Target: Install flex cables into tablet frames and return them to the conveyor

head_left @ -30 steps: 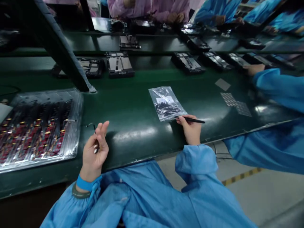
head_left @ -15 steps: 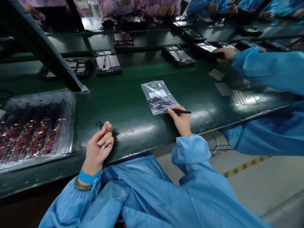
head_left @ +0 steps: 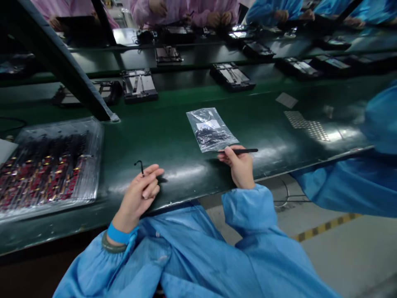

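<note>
My left hand point(head_left: 141, 192) is closed on a thin black flex cable point(head_left: 142, 167), whose hooked end sticks up past the fingers; the rest is hidden in the hand. Slim black tweezers point(head_left: 246, 151) lie across the fingers of my right hand point(head_left: 241, 165), pinched between thumb and fingers, with the tip pointing left. Just beyond that tip, a clear plastic bag point(head_left: 203, 116) rests on the green bench point(head_left: 155, 136), with many small dark parts and a white label inside.
Stacked clear trays point(head_left: 98, 165) of red and black parts stand at left, beside a slanted dark post point(head_left: 77, 89). Device housings point(head_left: 232, 76) line the far side. Perforated sheets point(head_left: 316, 130) lie at right near a co-worker's blue sleeve point(head_left: 381, 120). Other people work opposite.
My left hand has moved right and turned, its fingers curling around the cable. My right hand still grips the tweezers near the bag. The co-worker's hand reached a housing, then left view.
</note>
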The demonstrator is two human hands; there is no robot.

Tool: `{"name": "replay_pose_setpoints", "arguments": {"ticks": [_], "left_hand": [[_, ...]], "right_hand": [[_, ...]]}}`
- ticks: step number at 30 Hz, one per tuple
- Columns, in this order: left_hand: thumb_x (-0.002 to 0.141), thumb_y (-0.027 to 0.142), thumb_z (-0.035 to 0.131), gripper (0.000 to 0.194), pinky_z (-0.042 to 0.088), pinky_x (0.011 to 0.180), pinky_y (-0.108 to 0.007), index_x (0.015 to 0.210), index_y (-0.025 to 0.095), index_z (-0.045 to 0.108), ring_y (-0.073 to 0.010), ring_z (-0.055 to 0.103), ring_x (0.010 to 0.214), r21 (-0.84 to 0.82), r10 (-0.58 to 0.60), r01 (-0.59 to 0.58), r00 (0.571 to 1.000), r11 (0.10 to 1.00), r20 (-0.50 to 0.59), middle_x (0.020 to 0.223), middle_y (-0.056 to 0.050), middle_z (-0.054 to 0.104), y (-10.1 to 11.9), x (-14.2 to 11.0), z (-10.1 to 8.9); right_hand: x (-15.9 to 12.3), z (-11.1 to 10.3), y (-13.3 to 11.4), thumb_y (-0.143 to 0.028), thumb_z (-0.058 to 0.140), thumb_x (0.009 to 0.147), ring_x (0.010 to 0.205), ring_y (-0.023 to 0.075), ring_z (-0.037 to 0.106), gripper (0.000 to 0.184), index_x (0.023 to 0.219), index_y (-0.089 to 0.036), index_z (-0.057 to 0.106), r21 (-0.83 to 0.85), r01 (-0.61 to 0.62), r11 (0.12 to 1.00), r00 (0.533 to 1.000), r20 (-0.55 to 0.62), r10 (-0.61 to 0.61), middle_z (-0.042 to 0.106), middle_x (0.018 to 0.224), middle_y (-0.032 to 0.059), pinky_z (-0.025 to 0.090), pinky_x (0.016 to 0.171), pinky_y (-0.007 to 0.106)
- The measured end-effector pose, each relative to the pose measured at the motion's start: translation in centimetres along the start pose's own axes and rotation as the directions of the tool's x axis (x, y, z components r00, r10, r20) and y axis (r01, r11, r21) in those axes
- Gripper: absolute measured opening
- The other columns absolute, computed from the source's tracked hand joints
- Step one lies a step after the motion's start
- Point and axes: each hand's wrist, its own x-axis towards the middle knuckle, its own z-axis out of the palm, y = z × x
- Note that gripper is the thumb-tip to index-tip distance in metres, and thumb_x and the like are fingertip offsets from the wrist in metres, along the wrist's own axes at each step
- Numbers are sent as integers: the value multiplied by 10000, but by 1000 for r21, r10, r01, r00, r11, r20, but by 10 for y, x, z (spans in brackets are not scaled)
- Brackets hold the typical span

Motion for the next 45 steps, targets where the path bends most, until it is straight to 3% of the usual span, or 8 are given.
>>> {"name": "replay_pose_setpoints", "arguments": {"ticks": [5,10,18,23,27,33,40,45], "left_hand": [[785,243,732,287,328,378,-134,1052,154,675,31,410,376,393,90,-136,987,909,133,1079,-125,712,-20,-6,18],[779,292,735,352,403,412,-148,1096,166,646,2,457,410,534,327,-342,937,773,126,961,-66,714,-23,-11,24],[832,168,677,123,428,391,-113,948,186,713,2,513,441,561,676,-648,710,515,199,933,-32,656,-24,-14,8],[835,131,663,134,457,396,-119,949,182,711,-10,520,452,598,733,-684,642,417,224,919,-36,661,-22,-13,2],[837,131,658,133,465,401,-128,943,185,717,-15,520,450,602,737,-676,645,426,201,911,-38,664,-21,-14,-1],[852,223,662,134,477,416,-165,944,189,753,-31,530,427,661,659,-559,741,500,129,907,-54,697,-16,-19,-5],[868,228,639,164,475,437,-174,972,215,766,-36,533,419,701,642,-559,743,442,188,879,-43,723,-10,-20,-7],[869,202,631,171,474,450,-176,971,221,767,-38,528,421,699,637,-576,738,423,223,834,-31,712,-8,-21,-8]], "right_hand": [[-42,51,-19,-514,785,676,510,101,644,374,737,-205,583,187,-196,962,956,257,145,724,685,-4,547,505,201],[-67,93,-27,-398,835,673,497,75,636,315,729,-198,597,356,-446,821,838,488,244,712,641,-21,532,502,141],[-81,118,-22,-354,819,715,488,65,626,249,742,-199,626,376,-598,708,735,610,296,693,600,-30,530,514,123],[-85,124,-19,-339,807,735,510,68,642,226,748,-199,630,373,-637,674,708,630,320,694,599,-27,538,527,119],[-87,127,-19,-357,804,734,505,71,635,241,750,-197,625,363,-621,695,720,614,324,695,610,-24,537,516,124],[-84,127,-28,-371,812,717,552,99,658,253,784,-217,623,354,-488,798,809,525,262,712,689,-22,561,509,173],[-82,125,-32,-397,823,689,517,144,657,305,821,-237,599,252,-344,905,848,497,184,693,654,-27,583,497,260],[-80,125,-29,-387,816,696,497,143,652,291,813,-241,593,234,-353,906,839,508,196,692,630,-35,576,499,264]]}}
